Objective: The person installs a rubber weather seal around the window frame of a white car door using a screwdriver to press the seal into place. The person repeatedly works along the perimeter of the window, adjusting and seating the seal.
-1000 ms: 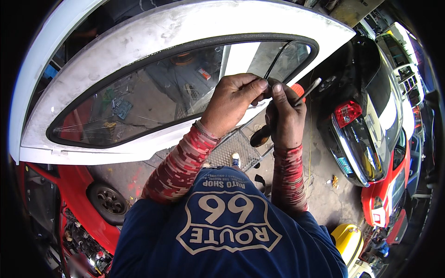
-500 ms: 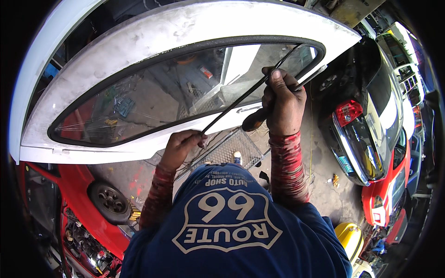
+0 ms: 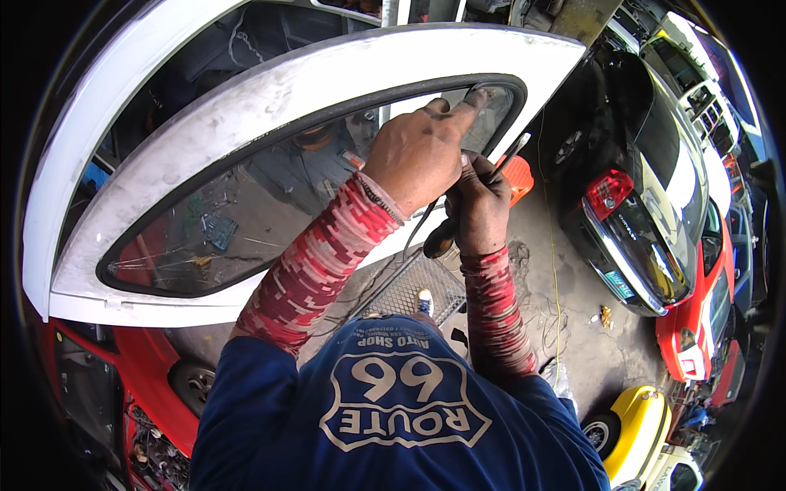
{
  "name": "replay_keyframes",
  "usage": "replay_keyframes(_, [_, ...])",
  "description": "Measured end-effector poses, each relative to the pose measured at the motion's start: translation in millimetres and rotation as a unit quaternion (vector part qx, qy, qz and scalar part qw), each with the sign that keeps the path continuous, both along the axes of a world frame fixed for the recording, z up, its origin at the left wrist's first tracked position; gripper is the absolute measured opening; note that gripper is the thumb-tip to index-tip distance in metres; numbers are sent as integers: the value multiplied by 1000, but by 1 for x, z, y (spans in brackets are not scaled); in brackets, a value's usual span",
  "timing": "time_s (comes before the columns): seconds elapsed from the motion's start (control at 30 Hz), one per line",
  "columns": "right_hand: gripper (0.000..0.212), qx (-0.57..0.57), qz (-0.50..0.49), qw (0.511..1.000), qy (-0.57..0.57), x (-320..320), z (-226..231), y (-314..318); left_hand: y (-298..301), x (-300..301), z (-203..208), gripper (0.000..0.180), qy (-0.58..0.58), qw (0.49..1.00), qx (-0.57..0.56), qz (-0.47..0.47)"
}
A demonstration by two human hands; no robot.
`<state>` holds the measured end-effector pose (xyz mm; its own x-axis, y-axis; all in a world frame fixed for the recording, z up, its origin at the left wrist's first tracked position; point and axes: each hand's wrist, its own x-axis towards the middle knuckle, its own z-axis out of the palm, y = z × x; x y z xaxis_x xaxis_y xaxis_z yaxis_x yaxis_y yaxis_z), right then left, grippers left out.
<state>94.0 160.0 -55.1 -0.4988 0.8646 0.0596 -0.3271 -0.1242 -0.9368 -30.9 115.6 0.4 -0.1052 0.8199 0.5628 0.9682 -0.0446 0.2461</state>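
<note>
White car door (image 3: 246, 119) panel lies in front of the person, its long axis slanting from near left to far right, with its pointed corner at the far right. Its window glass (image 3: 246, 217), ringed by a dark seal (image 3: 521, 94), follows the same slant and narrows toward the near left. Left hand (image 3: 422, 151) reaches across the right part of the window, back of the hand up, index finger stretched toward the far right at the small end pane and the other fingers curled; whether they grip anything beneath cannot be told. Right hand (image 3: 479, 209) is just beside it, on the near right, raised and closed around a dark-handled tool (image 3: 440, 239), whose handle points near left and whose shaft points far right. Below the left hand, a thin black strip (image 3: 420, 225) hangs toward the near left. Both forearms wear red patterned sleeves (image 3: 315, 262).
</note>
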Motion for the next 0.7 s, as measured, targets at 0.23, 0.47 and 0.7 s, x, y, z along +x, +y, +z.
replay_keyframes(0.23, [25, 2, 1, 1000, -26, 4, 3, 4, 3, -1, 8, 62, -9, 999, 16, 45])
replay_keyframes(0.47, [24, -25, 52, 998, 22, -1, 0, 6, 2, -6, 3, 51, -23, 997, 75, 20])
replay_keyframes(0.7, [20, -6, 133, 991, 3, -3, -1, 22, -5, 2, 8, 29, -282, 956, 70, 47])
